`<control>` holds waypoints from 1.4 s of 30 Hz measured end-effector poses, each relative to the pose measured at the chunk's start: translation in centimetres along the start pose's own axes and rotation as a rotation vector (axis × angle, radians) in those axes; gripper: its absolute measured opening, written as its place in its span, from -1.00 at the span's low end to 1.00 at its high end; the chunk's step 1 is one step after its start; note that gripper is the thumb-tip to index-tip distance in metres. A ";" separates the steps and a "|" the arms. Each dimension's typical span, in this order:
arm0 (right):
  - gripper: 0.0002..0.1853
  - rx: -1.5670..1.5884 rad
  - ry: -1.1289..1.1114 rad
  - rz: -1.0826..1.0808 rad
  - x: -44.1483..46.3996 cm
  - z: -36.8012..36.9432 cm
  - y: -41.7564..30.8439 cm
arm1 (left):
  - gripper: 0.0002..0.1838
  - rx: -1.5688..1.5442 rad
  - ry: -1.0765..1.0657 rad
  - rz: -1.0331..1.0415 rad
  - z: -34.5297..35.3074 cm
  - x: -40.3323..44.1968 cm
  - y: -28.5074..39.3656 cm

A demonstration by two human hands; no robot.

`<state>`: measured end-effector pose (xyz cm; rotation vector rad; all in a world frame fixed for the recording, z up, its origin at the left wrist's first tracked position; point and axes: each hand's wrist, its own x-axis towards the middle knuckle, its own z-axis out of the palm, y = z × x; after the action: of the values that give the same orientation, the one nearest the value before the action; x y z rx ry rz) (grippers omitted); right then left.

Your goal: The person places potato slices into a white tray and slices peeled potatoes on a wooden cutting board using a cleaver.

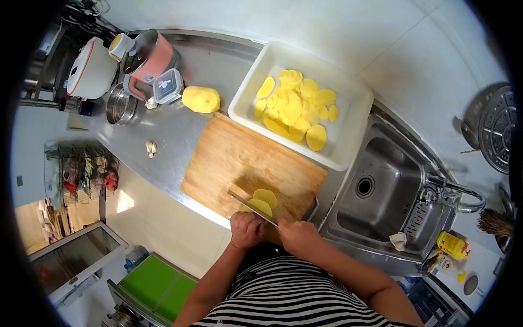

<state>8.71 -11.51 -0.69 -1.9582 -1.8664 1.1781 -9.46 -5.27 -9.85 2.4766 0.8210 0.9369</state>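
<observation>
My right hand [296, 236] is closed round the handle of a kitchen knife [251, 207]. The blade slants up to the left across the near part of a wooden cutting board [218, 158]. Curled fingers of my left hand [247, 229] press against a peeled potato [243, 209] beside the blade; hand and knife hide most of it. Beyond the blade, thin potato slices [265, 197] lie overlapping on the board. Past the board, a white plastic tub [348, 131] holds a pile of yellow potato slices [291, 109].
A whole peeled potato [201, 100] sits by the board's far left corner. Garlic cloves [151, 148], a lidded container [168, 86], a pink pot [150, 57] and a rice cooker [92, 71] stand leftward. To the right is a steel sink [348, 204] with a faucet [457, 196].
</observation>
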 end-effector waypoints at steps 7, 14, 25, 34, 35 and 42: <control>-0.92 -0.016 0.009 0.037 0.0 0.9 0.3 | -0.71 0.065 0.032 0.006 0.1 0.1 0.3; -0.88 -0.040 0.160 0.015 0.7 4.3 1.5 | -0.74 0.028 0.008 -0.005 0.0 0.4 0.2; -0.81 0.016 0.085 0.004 -2.4 -1.0 0.0 | -0.72 0.029 0.047 0.022 -0.2 0.6 0.4; -0.80 -0.020 -0.119 0.090 -4.3 -3.2 -0.8 | -0.70 0.025 0.026 0.020 0.2 0.0 0.0; -0.81 -0.024 -0.128 0.078 -4.0 -3.3 -0.9 | -0.70 0.020 0.033 0.028 0.2 0.1 0.0; -0.86 -0.031 -0.115 0.070 -1.3 -2.1 -1.6 | -0.70 0.041 0.039 0.032 0.3 -0.2 -0.3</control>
<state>9.02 -11.61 2.27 -2.0273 -1.8962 1.3156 -9.49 -5.23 -10.28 2.5207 0.8235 0.9915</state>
